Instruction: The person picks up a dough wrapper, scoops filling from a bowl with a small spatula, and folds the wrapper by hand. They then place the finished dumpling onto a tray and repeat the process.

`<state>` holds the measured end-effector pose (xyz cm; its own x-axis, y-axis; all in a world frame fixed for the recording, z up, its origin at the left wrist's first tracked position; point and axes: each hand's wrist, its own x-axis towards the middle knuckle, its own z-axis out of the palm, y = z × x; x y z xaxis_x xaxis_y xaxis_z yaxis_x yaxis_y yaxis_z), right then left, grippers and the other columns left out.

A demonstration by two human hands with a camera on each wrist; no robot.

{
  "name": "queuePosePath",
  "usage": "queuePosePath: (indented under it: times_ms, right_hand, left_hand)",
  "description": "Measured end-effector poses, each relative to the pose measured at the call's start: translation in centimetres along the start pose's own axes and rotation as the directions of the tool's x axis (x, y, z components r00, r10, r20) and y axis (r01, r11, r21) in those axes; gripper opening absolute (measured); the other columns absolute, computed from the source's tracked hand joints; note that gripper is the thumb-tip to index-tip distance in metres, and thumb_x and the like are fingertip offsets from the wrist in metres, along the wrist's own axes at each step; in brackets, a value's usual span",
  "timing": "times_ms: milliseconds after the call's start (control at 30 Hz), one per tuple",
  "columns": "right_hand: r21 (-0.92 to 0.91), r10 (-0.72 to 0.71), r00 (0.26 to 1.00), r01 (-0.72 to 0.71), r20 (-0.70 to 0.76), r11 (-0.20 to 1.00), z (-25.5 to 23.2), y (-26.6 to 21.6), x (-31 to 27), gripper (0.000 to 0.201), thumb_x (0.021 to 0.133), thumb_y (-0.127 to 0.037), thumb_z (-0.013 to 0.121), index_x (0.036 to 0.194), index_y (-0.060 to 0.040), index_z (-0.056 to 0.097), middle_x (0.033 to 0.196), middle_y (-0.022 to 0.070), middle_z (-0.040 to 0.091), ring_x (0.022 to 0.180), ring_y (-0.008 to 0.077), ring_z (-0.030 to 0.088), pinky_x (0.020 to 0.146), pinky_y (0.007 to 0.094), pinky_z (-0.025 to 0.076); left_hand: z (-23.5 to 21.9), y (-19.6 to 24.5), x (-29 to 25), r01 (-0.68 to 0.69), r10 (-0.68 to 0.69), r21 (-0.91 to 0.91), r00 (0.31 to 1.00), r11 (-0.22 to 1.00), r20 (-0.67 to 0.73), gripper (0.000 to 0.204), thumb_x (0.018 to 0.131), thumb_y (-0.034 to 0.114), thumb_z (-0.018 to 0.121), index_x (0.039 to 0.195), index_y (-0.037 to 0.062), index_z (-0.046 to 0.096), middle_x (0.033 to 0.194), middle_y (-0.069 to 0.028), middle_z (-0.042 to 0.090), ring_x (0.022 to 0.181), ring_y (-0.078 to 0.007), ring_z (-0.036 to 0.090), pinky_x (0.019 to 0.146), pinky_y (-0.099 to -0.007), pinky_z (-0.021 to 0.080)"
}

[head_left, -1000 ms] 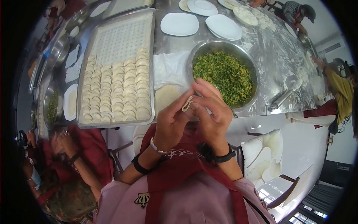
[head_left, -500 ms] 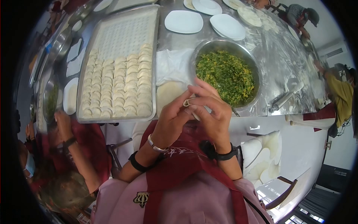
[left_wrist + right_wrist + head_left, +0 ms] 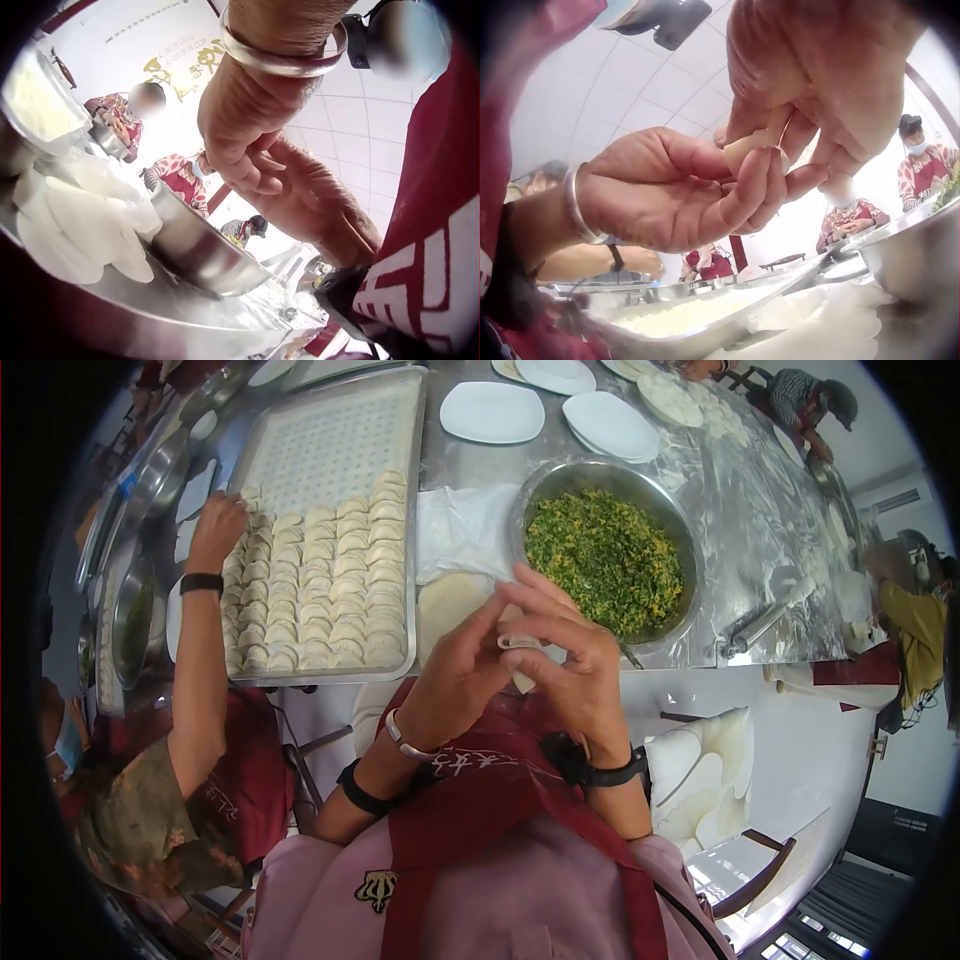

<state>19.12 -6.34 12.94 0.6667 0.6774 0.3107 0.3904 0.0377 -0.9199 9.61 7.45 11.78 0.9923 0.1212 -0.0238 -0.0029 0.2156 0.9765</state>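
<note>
Both hands meet above the table's front edge around a folded dumpling (image 3: 520, 644), whose pale dough edge faces up. My left hand (image 3: 458, 665) holds it from one side, and my right hand (image 3: 578, 660) pinches the edge between thumb and fingers. In the right wrist view the dumpling (image 3: 744, 153) shows as pale dough between the fingertips of both hands; its filling is hidden. Flat round dough wrappers (image 3: 447, 605) lie just beyond the left hand. Behind the right hand stands a steel bowl (image 3: 693, 595) of chopped green and yellow filling (image 3: 605, 560).
To the left, a metal tray (image 3: 411, 575) holds rows of finished dumplings (image 3: 335, 580). Another person's hand (image 3: 218, 525) reaches over its left edge. White plates (image 3: 492, 412) sit farther back, beside a white cloth (image 3: 460, 530). Flour dusts the steel table (image 3: 740, 520) at right.
The dumpling has turned between the fingers, its open fold going from upright to nearly level. The neighbour's arm at left has swung up to the tray's far-left row.
</note>
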Motion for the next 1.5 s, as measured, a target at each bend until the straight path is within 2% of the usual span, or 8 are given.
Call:
queuePosePath:
  times_ms: [400,600,700,767,867,1100,1367,1500]
  right_hand:
    - [0.097,0.028,0.980,-0.009,-0.195,0.995,1.5,0.4,-0.5,0.018,0.076,0.003,0.073,0.093,-0.0025,0.075,0.114,0.0132,0.071,0.126,0.0322,0.057,0.102,0.0401,0.047]
    - [-0.047,-0.075,0.979,0.067,-0.188,0.997,1.4,1.0,-0.6,0.017,0.074,0.004,0.072,0.090,-0.0014,0.074,0.109,0.0132,0.072,0.123,0.0327,0.059,0.100,0.0401,0.048]
    - [-0.152,-0.132,0.981,0.109,-0.145,0.982,1.4,1.1,-0.5,0.019,0.073,0.003,0.073,0.091,-0.0014,0.074,0.110,0.0135,0.072,0.124,0.0332,0.058,0.099,0.0404,0.048]
    - [-0.182,-0.114,0.988,0.094,-0.104,0.979,1.2,1.0,-0.3,0.022,0.072,0.003,0.073,0.093,-0.0016,0.074,0.115,0.0140,0.071,0.128,0.0332,0.055,0.099,0.0407,0.048]
    - [-0.040,0.096,0.992,-0.100,-0.085,0.994,0.9,-1.0,0.0,0.025,0.072,0.002,0.074,0.096,-0.0018,0.074,0.123,0.0142,0.068,0.134,0.0336,0.049,0.099,0.0409,0.048]
    - [0.068,0.040,0.997,-0.044,0.063,0.997,0.2,-0.7,0.0,0.023,0.071,0.002,0.076,0.093,-0.0013,0.074,0.123,0.0140,0.067,0.135,0.0321,0.047,0.098,0.0388,0.049]
    - [0.145,-0.059,0.998,0.055,0.021,0.988,0.7,0.4,-0.7,0.022,0.073,0.000,0.077,0.095,-0.0018,0.075,0.116,0.0144,0.070,0.133,0.0334,0.050,0.097,0.0399,0.050]
    - [0.147,0.002,0.998,0.007,-0.063,0.989,1.4,-0.5,-0.4,0.027,0.075,-0.004,0.077,0.101,-0.0029,0.075,0.119,0.0144,0.069,0.136,0.0342,0.046,0.104,0.0412,0.045]
  left_hand:
    - [0.3,-0.5,-0.1,-0.031,0.023,-0.069,0.994,0.997,-0.109,0.061,0.096,0.003,0.056,0.149,-0.0057,0.027,0.126,-0.0152,0.061,0.111,-0.0145,0.060,0.088,-0.0272,0.050]
    - [0.8,0.0,-0.7,0.057,-0.028,0.158,0.984,0.986,-0.176,0.051,0.095,0.010,0.057,0.144,-0.0014,0.045,0.103,-0.0051,0.066,0.082,-0.0068,0.055,0.073,-0.0225,0.046]
    - [0.6,-0.6,-0.6,0.005,0.017,0.123,0.984,0.992,-0.177,0.048,0.095,0.011,0.057,0.141,-0.0010,0.049,0.098,-0.0039,0.065,0.081,-0.0069,0.055,0.073,-0.0223,0.045]
    - [0.0,-0.2,-0.6,0.046,-0.038,0.059,0.991,0.997,-0.127,0.048,0.096,0.008,0.057,0.142,-0.0023,0.046,0.100,-0.0032,0.064,0.085,-0.0073,0.057,0.075,-0.0233,0.047]
    - [-0.3,-0.4,-0.4,0.034,-0.033,0.017,0.997,0.999,-0.067,0.051,0.096,0.006,0.056,0.144,-0.0024,0.041,0.103,-0.0031,0.063,0.090,-0.0080,0.058,0.078,-0.0243,0.049]
    - [-0.3,0.5,-1.0,0.082,-0.080,-0.094,0.997,0.992,0.021,0.058,0.092,0.003,0.058,0.147,-0.0015,0.037,0.128,-0.0084,0.057,0.113,-0.0123,0.056,0.092,-0.0275,0.047]
    - [-0.1,1.1,-1.2,0.078,-0.081,-0.164,0.997,0.983,-0.011,0.047,0.094,0.004,0.059,0.138,-0.0033,0.045,0.127,-0.0106,0.059,0.116,-0.0143,0.057,0.096,-0.0289,0.047]
    - [-0.3,0.2,-1.5,0.080,-0.090,-0.142,0.994,0.987,-0.062,0.045,0.093,0.001,0.060,0.136,-0.0039,0.048,0.125,-0.0105,0.061,0.115,-0.0150,0.058,0.095,-0.0284,0.048]
